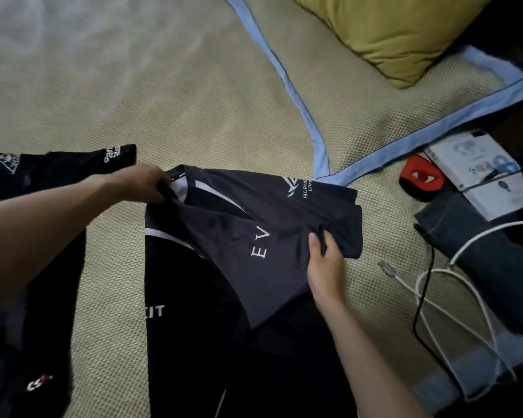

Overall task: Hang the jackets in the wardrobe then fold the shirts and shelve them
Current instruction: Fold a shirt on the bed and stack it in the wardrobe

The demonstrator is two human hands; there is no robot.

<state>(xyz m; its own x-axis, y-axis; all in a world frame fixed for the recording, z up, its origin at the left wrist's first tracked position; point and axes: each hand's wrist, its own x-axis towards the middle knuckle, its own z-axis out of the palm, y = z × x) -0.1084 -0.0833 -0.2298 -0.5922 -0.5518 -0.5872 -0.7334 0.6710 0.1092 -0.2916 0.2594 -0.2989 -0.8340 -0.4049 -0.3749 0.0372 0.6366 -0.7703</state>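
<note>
A black shirt with white stripes and white lettering lies on a beige woven mat, its upper part folded over at an angle. My left hand grips the shirt at its collar. Near the folded right edge, my right hand pinches the fabric. A second black garment with white and red logos lies to the left, partly under my left arm.
A yellow-green pillow lies at the top right. To the right are a white box, a red and black object, folded dark jeans and white and black cables. The mat has blue edging.
</note>
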